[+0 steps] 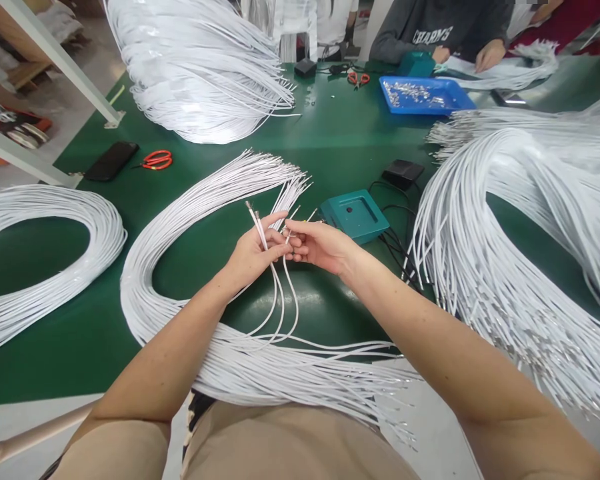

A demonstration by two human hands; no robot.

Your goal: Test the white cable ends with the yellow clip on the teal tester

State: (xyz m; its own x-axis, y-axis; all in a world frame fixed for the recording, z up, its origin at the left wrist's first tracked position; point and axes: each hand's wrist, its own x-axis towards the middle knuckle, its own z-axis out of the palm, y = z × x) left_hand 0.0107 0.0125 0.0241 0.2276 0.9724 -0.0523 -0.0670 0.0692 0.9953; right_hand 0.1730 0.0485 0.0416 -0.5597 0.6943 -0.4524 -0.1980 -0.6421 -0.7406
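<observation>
Near the middle of the view, my left hand is closed around a few white cables, whose metal-tipped ends stick up above the fingers. Close against it, my right hand pinches a white cable near its end; the fingertips of both hands meet. A large C-shaped bundle of white cables lies around and below the hands, its lower part stretching along the table's front edge. Just beyond my right wrist sits a teal device with a square recess.
The green table holds another cable coil at left, a large pile behind, and more bundles at right. Red-handled scissors, a black phone and a blue tray lie farther back. A person in grey sits opposite.
</observation>
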